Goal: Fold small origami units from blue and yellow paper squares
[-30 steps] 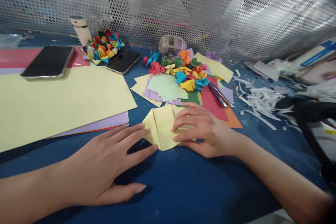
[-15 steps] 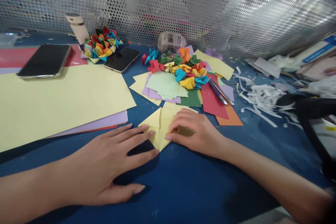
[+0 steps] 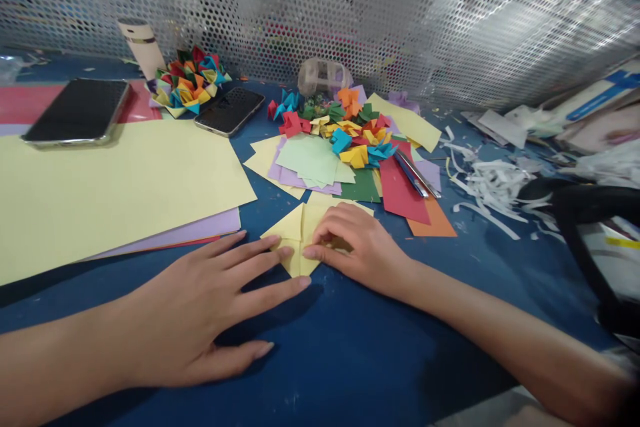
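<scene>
A small yellow sheet of paper [image 3: 295,227] with folded corners and creases lies on the blue table in front of me. My left hand [image 3: 210,307] is spread out, its fingertips resting on the left and lower edges of the paper. Thumb and fingertips of my right hand [image 3: 360,247] are pinched together on the paper's right flap, near its middle crease. The hand covers part of that right side. Just behind the paper is a stack of small pale green and purple sheets [image 3: 307,160].
Folded colourful paper pieces [image 3: 355,130] lie heaped behind the stack, with pens [image 3: 417,173] beside them. Large yellow sheets [image 3: 125,193], two phones [image 3: 80,110] and a folded-paper cluster [image 3: 187,83] are at left. White paper shreds [image 3: 490,190] and a black strap [image 3: 575,233] lie right.
My right hand has shifted left, drawing the pinched flap toward the paper's middle. The left hand stays spread, with one fingertip now slightly farther along the lower corner.
</scene>
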### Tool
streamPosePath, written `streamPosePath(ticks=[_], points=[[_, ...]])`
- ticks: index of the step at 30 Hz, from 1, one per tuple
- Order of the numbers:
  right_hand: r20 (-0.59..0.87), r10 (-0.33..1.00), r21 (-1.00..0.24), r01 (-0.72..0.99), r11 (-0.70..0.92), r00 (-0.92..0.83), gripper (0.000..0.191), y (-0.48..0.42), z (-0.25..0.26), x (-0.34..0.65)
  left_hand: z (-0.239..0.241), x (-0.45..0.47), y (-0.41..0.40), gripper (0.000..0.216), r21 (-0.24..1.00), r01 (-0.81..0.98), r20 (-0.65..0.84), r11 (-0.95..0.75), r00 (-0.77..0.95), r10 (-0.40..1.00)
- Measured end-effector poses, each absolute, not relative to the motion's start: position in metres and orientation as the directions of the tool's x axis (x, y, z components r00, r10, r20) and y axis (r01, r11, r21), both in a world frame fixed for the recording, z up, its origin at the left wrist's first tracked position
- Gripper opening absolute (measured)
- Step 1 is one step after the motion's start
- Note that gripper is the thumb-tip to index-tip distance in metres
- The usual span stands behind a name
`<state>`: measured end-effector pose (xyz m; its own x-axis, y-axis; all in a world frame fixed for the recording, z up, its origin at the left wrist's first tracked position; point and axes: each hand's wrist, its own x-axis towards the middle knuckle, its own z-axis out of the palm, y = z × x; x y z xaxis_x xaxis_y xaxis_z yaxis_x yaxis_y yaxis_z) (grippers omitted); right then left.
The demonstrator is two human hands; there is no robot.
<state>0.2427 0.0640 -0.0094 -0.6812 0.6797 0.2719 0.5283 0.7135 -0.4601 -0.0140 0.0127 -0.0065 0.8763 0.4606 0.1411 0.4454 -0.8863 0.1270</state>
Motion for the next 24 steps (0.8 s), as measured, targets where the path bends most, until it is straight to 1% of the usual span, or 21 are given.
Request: streamPosePath(ticks=[3,8,15,20,24], points=[[0.273,0.683,-0.457,0.533,0.712,-0.678,0.027,0.0636,-0.0098,0.2428,-0.0075,-0.0137,0.0113,0.06,0.135,0.492,0.14,-0.86,0.85,0.509],[0.28,0.68,-0.429,0.545,0.72,-0.678,0.027,0.0615,-0.0095,0.2414,-0.006,-0.0162,0.014,0.058,0.112,0.448,0.135,-0.887,0.877,0.46],[0.301,0.678,-0.392,0.561,0.729,-0.671,0.028,0.0596,-0.0109,0.2391,-0.0051,-0.0134,0.0136,0.056,0.113,0.461,0.137,-0.88,0.87,0.474],[0.278,0.693,-0.343,0.605,0.719,-0.665,0.028,0.0592,-0.0098,0.2385,-0.0047,-0.0142,0.0127,0.056,0.117,0.464,0.14,-0.878,0.867,0.477],[0.328,0.677,-0.269,0.622,0.735,-0.659,0.029,0.0607,-0.0096,0.2409,-0.0055,-0.0135,0.0114,0.057,0.113,0.468,0.116,-0.877,0.87,0.479]])
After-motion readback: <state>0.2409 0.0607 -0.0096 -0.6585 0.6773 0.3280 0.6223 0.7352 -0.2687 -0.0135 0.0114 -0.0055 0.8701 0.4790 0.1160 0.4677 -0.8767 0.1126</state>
